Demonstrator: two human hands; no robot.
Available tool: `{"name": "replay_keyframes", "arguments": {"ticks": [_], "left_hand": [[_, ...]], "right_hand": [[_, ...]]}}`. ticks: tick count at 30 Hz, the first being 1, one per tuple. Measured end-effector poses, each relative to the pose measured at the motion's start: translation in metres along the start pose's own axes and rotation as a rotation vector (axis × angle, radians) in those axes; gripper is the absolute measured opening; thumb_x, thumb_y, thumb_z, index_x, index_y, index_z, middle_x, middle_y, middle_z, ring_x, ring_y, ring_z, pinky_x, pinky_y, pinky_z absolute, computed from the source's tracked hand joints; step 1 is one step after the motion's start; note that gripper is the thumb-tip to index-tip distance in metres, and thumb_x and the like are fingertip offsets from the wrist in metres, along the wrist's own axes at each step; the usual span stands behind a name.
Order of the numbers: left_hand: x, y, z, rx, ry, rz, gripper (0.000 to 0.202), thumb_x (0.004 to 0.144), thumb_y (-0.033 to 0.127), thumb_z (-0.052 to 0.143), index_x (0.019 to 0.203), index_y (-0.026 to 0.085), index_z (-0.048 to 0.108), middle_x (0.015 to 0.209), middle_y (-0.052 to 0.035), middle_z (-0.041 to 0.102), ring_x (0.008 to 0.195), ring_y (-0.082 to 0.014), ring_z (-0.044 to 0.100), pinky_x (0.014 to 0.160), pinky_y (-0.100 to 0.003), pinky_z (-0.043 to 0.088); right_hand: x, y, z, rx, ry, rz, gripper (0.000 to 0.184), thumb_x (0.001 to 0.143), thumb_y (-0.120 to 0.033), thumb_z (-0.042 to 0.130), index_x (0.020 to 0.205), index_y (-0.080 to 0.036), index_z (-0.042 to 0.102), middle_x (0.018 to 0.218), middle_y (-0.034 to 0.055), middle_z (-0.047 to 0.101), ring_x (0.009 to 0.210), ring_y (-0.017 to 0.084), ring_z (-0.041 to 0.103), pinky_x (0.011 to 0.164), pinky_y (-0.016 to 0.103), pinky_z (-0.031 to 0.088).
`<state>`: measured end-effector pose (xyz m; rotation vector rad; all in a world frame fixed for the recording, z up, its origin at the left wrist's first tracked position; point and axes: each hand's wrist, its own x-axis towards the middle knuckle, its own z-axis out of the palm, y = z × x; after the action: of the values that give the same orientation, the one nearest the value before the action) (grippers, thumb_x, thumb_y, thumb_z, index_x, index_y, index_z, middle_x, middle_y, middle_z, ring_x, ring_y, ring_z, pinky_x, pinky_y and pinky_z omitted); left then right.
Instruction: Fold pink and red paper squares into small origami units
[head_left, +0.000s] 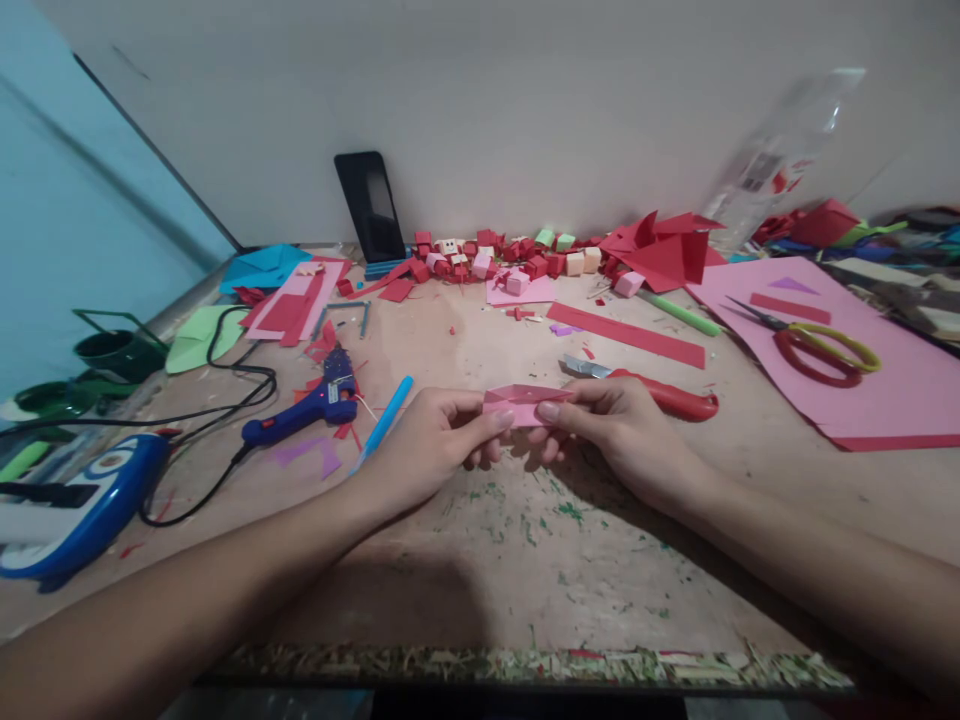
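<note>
Left hand (442, 435) and right hand (622, 430) pinch a small folded piece of pink paper (525, 406) at its two ends, thumbs on the near face and fingers curled behind, with nothing but paper between the tips. The piece sits at the middle of the work table (637, 590), its long upper edges standing slightly apart. Good work here likely rests on even pressure: thumbs level, ends matched, each crease run flat from the middle outward, since a hard squeeze could buckle so light a sheet. Bracing the little fingers on the wood would probably steady the fold.

Just beyond the right hand lies a red-handled craft knife (670, 394), blade bared; moving it farther off would seem wise before the fingers spread. A blue pen (386, 415) lies beside the left hand, and a blue glue gun (307, 416) farther left. Past the knife lies a red strip (630, 336); at the right, scissors (795, 338) rest on a large pink sheet (900, 370). Small paper cubes (517, 283) crowd the wall behind.
</note>
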<state>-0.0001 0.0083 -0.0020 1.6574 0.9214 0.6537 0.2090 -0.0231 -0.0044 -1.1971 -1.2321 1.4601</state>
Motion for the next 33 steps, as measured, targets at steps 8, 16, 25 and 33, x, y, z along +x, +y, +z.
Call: {"name": "replay_keyframes", "arguments": {"ticks": [8,16,25,33], "left_hand": [[0.001,0.001,-0.002,0.06,-0.006,-0.035,0.034,0.095,0.028,0.059,0.066,0.014,0.066,0.058,-0.0008,0.066,0.053,-0.0093,0.057,0.055,-0.02,0.044],[-0.005,-0.001,0.006,0.087,0.044,0.016,0.031,0.096,0.034,0.061,0.073,0.015,0.069,0.061,0.001,0.064,0.056,-0.0105,0.056,0.054,-0.021,0.042],[-0.005,0.0,0.003,0.23,-0.054,0.04,0.032,0.097,0.031,0.058,0.071,0.015,0.07,0.063,-0.0004,0.066,0.058,-0.0118,0.056,0.056,-0.023,0.04],[0.0,0.0,-0.004,0.176,0.023,0.041,0.034,0.094,0.032,0.059,0.066,0.014,0.067,0.061,-0.0012,0.065,0.057,-0.0116,0.058,0.059,-0.023,0.044]], "right_hand": [[-0.001,0.002,-0.002,-0.032,-0.005,0.002,0.037,0.078,-0.048,0.086,0.07,-0.014,0.076,0.069,0.01,0.079,0.058,0.018,0.073,0.057,0.028,0.057],[-0.003,-0.009,-0.001,-0.069,-0.11,0.011,0.035,0.076,-0.049,0.087,0.071,-0.016,0.074,0.049,-0.0002,0.066,0.038,0.011,0.056,0.037,0.021,0.036],[-0.003,-0.004,0.001,-0.162,-0.243,0.049,0.033,0.086,-0.045,0.079,0.074,-0.015,0.075,0.066,0.0066,0.075,0.05,0.015,0.068,0.048,0.025,0.051],[0.0,-0.009,-0.001,-0.138,-0.255,0.052,0.045,0.089,-0.055,0.074,0.076,-0.012,0.078,0.07,0.0112,0.078,0.056,0.017,0.072,0.055,0.026,0.054]]}}
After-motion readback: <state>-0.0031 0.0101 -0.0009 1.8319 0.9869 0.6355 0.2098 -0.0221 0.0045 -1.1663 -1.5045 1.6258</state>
